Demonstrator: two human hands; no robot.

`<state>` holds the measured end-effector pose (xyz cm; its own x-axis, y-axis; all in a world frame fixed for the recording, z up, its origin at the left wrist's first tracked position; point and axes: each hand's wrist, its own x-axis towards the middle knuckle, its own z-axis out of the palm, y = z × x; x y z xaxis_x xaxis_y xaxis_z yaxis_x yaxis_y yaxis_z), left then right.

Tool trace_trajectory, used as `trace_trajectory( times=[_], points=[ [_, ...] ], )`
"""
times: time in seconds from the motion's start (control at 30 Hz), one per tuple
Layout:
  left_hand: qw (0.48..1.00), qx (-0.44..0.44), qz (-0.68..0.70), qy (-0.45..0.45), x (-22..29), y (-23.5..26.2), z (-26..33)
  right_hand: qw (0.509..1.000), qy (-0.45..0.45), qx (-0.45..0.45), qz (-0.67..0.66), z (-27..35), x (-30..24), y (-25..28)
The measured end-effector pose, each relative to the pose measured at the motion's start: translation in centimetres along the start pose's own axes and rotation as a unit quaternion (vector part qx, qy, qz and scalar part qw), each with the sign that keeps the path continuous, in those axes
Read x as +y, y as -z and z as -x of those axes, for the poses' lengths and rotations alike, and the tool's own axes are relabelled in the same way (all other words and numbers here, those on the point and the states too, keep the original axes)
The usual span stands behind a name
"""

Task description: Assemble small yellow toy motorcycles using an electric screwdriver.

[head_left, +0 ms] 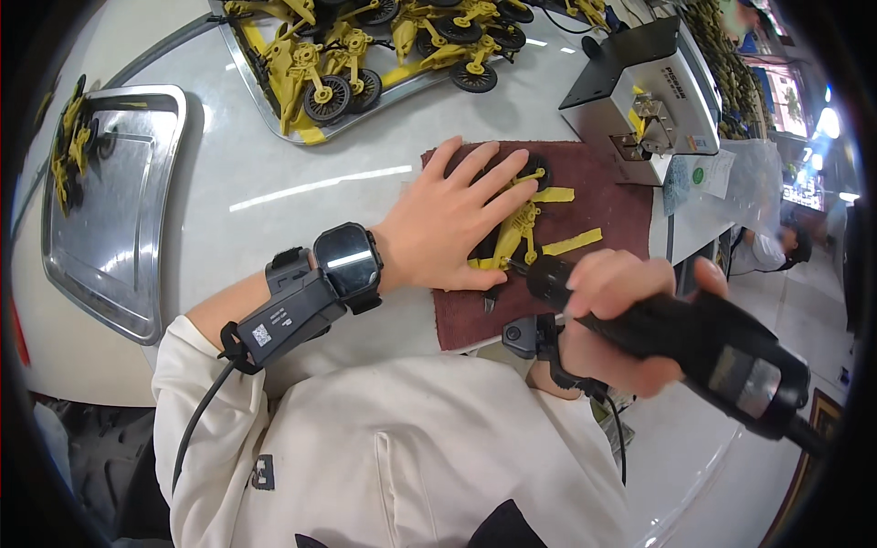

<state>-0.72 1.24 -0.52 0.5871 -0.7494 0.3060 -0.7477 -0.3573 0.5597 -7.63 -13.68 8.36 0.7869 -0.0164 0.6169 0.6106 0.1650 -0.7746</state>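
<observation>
A yellow toy motorcycle (pixel 518 228) with a black wheel lies on its side on a dark red cloth (pixel 630 215). My left hand (pixel 452 215) is spread flat over it, fingers apart, pressing it to the cloth and hiding much of it. In my right hand (pixel 617 315) is a black electric screwdriver (pixel 676 333), fingers wrapped round its body. Its bit points left and meets the toy's lower end, close to my left thumb. Whether the bit sits in a screw is too small to tell. Yellow tape strips (pixel 572 242) lie beside the toy.
A metal tray (pixel 283 123) at the back holds several yellow toy motorcycles. Another metal tray (pixel 128 219) at the left carries a few more yellow parts. A boxy metal screw feeder (pixel 671 137) stands at the back right, beside a clear plastic bag (pixel 754 178).
</observation>
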Motion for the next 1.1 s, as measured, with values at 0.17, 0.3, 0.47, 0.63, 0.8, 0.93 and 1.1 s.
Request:
trace_trajectory(
  times=[0.17, 0.3, 0.47, 0.63, 0.8, 0.93, 1.1],
  points=[
    [1.0, 0.012, 0.009, -0.003, -0.1, -0.1, 0.2, 0.998, -0.044, -0.029, -0.03, -0.1, 1.6, 0.6],
    [1.0, 0.022, 0.008, -0.004, -0.1, -0.2, -0.1, 0.99, -0.053, -0.127, -0.031, -0.8, 1.7, 1.3],
    [1.0, 0.019, 0.012, 0.012, -0.1, 0.1, -0.1, 0.992, -0.031, -0.12, -0.016, 0.0, 1.1, 1.2],
    [1.0, 0.008, 0.02, 0.007, 0.8, 0.6, -0.7, 0.965, 0.096, 0.215, 0.112, -0.6, -0.9, 2.8],
    [0.975, 0.125, 0.183, 0.02, 0.3, 1.6, -0.2, 0.891, -0.046, 0.389, 0.23, -2.2, 2.7, 5.7],
    [0.971, 0.175, 0.155, 0.058, 0.9, 10.6, 3.5, 0.914, -0.053, 0.353, 0.192, -2.2, 2.8, 7.0],
    [0.859, 0.374, -0.177, 0.303, -7.1, 21.5, 16.3, 0.913, -0.026, 0.361, 0.189, -1.7, 2.5, 7.9]
  ],
)
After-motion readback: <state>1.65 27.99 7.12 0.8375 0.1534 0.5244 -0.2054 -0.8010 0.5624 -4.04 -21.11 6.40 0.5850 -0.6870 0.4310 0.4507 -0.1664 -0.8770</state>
